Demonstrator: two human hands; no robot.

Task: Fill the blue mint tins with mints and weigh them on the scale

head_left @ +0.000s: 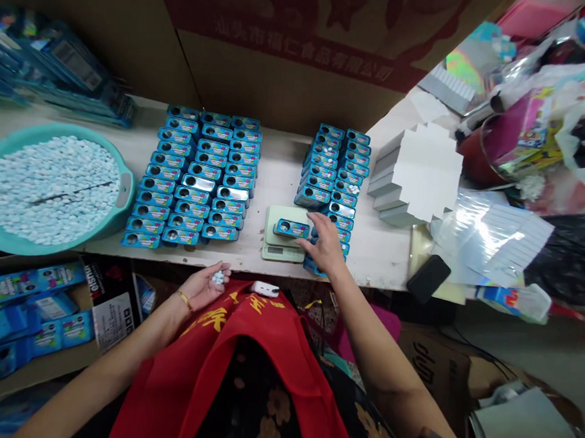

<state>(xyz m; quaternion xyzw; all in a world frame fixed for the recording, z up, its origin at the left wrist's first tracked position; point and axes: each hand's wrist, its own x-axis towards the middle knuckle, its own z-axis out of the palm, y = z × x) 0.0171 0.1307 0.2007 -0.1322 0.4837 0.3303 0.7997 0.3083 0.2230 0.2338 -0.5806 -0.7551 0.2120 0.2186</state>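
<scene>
On a small pale-green weighing scale (273,251) stands a narrow blue tin (292,228) with a dark round opening at one end of its top. My right hand (325,243) has thumb and index finger around the tin's right end. Small pale-blue candies (217,277) lie in the curled palm of my left hand (208,285), palm up below the table edge. To the left are three columns of similar tins (192,196); two more columns of tins (321,162) stand behind and partly under my right hand. A turquoise basin (127,187) full of such candies is at far left.
A large cardboard box (282,78) walls off the back. White cut-out card sheets (429,168) are stacked at right, near a black phone (428,278) at the table edge. Blue packaging (77,67) lies back left, with more packs (15,320) below. Bags crowd the far right.
</scene>
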